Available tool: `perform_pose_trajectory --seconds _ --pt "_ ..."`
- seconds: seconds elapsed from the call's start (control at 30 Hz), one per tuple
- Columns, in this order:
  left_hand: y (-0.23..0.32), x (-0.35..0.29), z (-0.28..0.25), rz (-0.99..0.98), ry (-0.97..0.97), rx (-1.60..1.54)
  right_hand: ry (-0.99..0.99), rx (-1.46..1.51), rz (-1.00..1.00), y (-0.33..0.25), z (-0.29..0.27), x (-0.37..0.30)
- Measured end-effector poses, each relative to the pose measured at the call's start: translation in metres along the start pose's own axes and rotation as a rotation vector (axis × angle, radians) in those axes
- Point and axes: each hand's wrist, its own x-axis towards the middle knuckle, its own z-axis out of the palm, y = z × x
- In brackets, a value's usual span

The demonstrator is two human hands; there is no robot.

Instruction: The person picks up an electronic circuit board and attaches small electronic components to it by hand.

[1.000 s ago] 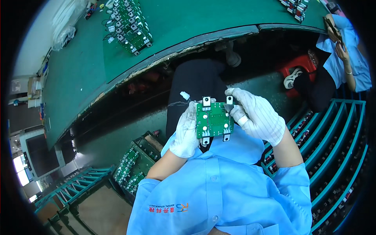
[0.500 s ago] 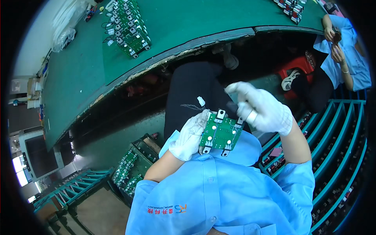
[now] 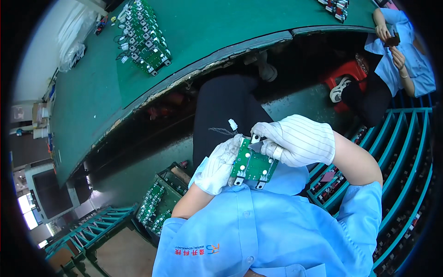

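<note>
My left hand (image 3: 218,167), in a white glove with greyed fingertips, grips a green circuit board (image 3: 251,167) by its left edge above my lap. White blobs dot the board's face, and black tabs with holes stick out past its edges. A white plug (image 3: 233,124) on thin dark wires stands out beyond the far left corner. My right hand (image 3: 295,141), in a striped white glove, is closed at the board's far edge. Between its fingers is a small grey flat piece (image 3: 256,147), lying against the board next to a black tab. The right fingertips cover the board's far right corner.
Rows of similar boards (image 3: 145,39) stand on the green table (image 3: 207,23), whose worn edge runs before my knees. More boards (image 3: 150,201) fill a crate at lower left. Teal racks (image 3: 401,152) stand at right. A co-worker (image 3: 406,55) sits at far right.
My right hand has come down and left from above the board's right corner onto its far edge, with the grey piece now clearly against the board. The left hand keeps its hold.
</note>
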Motion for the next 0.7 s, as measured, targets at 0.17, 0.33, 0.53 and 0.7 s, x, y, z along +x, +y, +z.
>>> perform_pose_trajectory --seconds 0.17,0.33,0.53,0.7 --pt "0.01 0.001 0.003 0.003 -0.071 0.091 0.005 -0.068 -0.003 0.01 0.002 -0.001" --pt "0.004 0.0 -0.004 0.051 -0.039 0.151 -0.106 0.005 0.077 -0.002 -0.009 -0.002" --pt "0.005 0.002 -0.004 0.139 -0.08 0.286 -0.062 0.004 0.011 0.004 -0.008 0.0" --pt "0.013 0.006 -0.008 -0.046 -0.212 -0.089 -0.005 -0.052 -0.004 0.011 -0.003 0.007"
